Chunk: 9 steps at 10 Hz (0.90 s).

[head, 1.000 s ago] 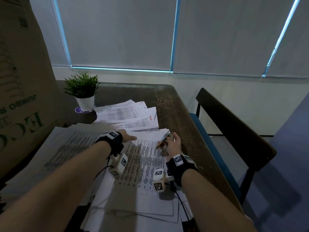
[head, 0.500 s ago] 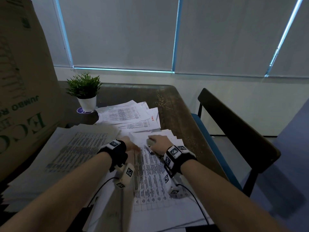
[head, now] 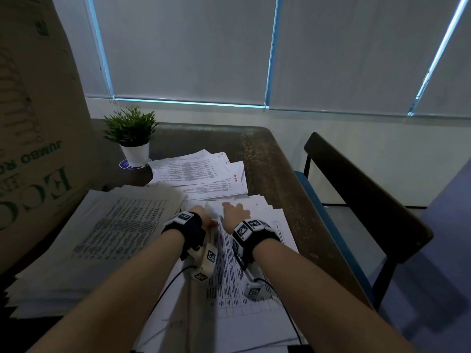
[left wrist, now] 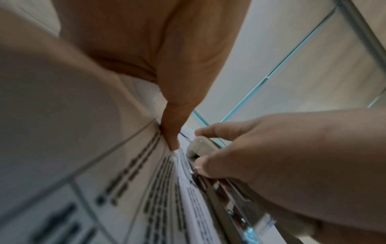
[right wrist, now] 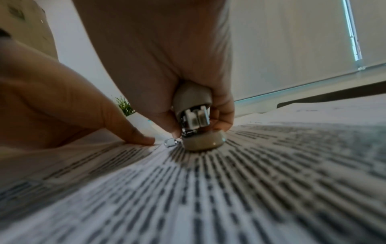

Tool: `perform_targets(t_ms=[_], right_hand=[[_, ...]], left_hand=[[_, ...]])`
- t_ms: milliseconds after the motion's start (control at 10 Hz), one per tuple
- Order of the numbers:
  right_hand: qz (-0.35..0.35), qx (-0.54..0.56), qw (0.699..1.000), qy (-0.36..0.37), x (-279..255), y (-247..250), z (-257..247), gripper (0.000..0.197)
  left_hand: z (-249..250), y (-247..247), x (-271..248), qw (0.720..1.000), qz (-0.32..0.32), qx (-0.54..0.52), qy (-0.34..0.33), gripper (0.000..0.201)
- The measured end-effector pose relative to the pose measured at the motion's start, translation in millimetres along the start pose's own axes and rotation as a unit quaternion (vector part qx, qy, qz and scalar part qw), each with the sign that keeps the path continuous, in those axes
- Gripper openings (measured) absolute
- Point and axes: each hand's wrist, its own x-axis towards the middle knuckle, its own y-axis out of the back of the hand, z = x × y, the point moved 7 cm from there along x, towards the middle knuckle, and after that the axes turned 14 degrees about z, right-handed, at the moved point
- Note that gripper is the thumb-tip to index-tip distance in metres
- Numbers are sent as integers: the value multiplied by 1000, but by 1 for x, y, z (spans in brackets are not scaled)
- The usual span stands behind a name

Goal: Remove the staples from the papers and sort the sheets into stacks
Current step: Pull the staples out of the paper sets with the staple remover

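A printed table sheet [head: 229, 278] lies on top of a loose paper pile in front of me. My left hand [head: 205, 221] presses its top edge flat with straight fingers [right wrist: 135, 137]. My right hand [head: 235, 212] grips a beige and metal staple remover [right wrist: 194, 118], also seen in the left wrist view [left wrist: 198, 147]. The tool's lower end rests on the sheet [right wrist: 229, 181] right beside the left fingertip. A small shiny metal bit [right wrist: 170, 142] sits between fingertip and tool. The two hands almost touch.
A thick paper stack [head: 102, 238] lies to the left, and a fanned stack of sheets [head: 198, 171] lies farther back. A potted plant [head: 131, 138] and a big cardboard box [head: 33, 123] stand at the left. A chair [head: 356, 194] stands by the table's right edge [head: 293, 200].
My right hand has carried the staple remover from the sheet's right side leftward and down onto its top edge. The left hand has stayed pressed on the paper.
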Motion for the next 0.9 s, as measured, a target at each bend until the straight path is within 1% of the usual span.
perform_targets(t_ms=[100,200,300,400,500,600,700,800,900], right_hand=[[-15,-10,1000,-10,3,-7,-6,60],[-3,-13,999,-44,3,-3,-12,61],[15,23,996,-83,8,6,-13,55],[-5,75,994,-85,21,2,-13,57],[16,183,974,-130,22,7,5,53],[111,341,911,-203,-2,24,40,44],[237,472,789,-315,-29,27,86,27],[321,504,693,-404,-44,26,125,26],[341,538,639,-431,-52,33,142,28]], left_hand=[[-16,-15,20,999,-12,15,34,45],[-25,-35,50,1000,-5,-4,31,51],[-12,-10,15,999,5,-32,29,36],[-14,-9,8,998,-9,-47,33,33],[-13,-9,5,997,-17,-67,34,14],[-16,-8,8,995,-4,-91,41,41],[-28,-6,12,995,-18,-93,41,61],[-40,-16,15,961,-74,-255,81,55],[-32,-20,0,933,-141,-328,45,25]])
